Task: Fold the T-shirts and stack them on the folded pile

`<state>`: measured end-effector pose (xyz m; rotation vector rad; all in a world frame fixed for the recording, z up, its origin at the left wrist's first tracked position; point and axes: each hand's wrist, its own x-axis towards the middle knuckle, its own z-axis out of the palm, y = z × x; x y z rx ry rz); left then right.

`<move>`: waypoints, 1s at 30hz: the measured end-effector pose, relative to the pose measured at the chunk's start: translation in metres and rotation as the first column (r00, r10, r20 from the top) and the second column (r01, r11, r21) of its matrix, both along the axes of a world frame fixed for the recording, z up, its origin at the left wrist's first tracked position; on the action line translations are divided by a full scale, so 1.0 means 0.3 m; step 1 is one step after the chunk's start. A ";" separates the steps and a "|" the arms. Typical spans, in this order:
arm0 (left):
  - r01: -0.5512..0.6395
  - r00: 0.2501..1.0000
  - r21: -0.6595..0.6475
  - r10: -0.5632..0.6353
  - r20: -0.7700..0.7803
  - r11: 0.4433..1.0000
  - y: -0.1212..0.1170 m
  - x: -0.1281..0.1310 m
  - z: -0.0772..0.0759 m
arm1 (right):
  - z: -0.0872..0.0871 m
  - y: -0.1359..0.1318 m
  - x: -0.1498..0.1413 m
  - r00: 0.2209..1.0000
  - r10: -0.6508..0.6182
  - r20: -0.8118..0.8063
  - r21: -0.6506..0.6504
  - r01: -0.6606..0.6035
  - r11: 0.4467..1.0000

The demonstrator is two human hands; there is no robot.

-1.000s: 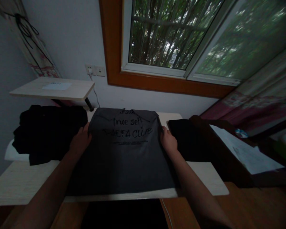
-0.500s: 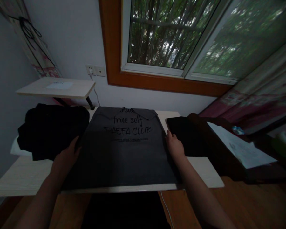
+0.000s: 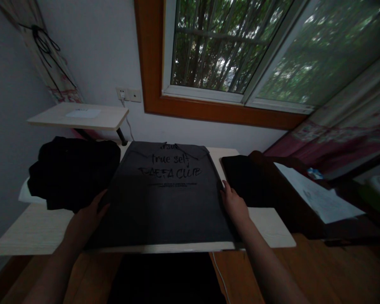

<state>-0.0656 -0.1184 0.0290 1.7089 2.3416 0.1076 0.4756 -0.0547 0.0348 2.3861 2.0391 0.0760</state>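
A dark grey T-shirt [image 3: 177, 211] with black lettering lies spread flat on the table, its near edge close to the table's front edge. My left hand [image 3: 84, 219] rests at the shirt's left edge, thumb and index finger apart, its other fingers hidden. At the opposite edge, my right hand [image 3: 235, 204] touches the cloth with its fingers stretched forward and the thumb slightly apart. Beside my left hand is a bunched heap of black cloth [image 3: 72, 173]. A flat black item [image 3: 247, 177] lies to the right of my right hand.
A small raised shelf [image 3: 107, 120] with a paper on it stands at the back left of the pale table [image 3: 28, 232]. Right of the table, a white sheet [image 3: 316, 194] lies on a dark surface. A window [image 3: 221, 50] is behind. A white cable [image 3: 221, 274] hangs below.
Both hands have slid a little toward me along the shirt's side edges. The T-shirt stays spread in the same place, and the view has shifted slightly.
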 end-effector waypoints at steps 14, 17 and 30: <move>0.299 0.902 0.301 -0.371 0.222 0.906 0.033 0.117 0.012 | 0.007 -0.025 -0.013 0.997 -0.013 0.070 0.033 0.011 0.999; 0.215 0.935 0.318 -0.289 0.208 0.923 0.053 0.122 -0.004 | 0.005 -0.025 -0.011 0.997 -0.019 0.077 0.039 0.016 0.999; 0.039 0.993 0.276 -0.068 0.097 0.960 0.017 0.054 -0.006 | 0.017 -0.019 0.006 0.995 -0.006 0.101 0.017 0.004 1.000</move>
